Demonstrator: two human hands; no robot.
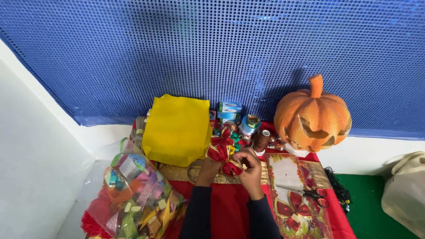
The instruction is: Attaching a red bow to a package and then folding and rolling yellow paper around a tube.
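Observation:
A red ribbon bow with gold edges (222, 149) is held up over a red cloth-covered table (226, 208). My left hand (209, 168) pinches the bow's lower left side. My right hand (249, 166) grips its knot and lower right loop. Both arms wear dark sleeves and reach in from the bottom edge. The fingers hide the middle of the bow.
A clear bag of coloured ribbons (135, 194) lies at the left. Yellow felt (178, 128) stands behind it. Ribbon spools (250, 126), small boxes (229, 110) and a carved orange pumpkin (312, 117) sit at the back. Red-handled scissors (307, 193) rest on a printed packet (294, 199) at right.

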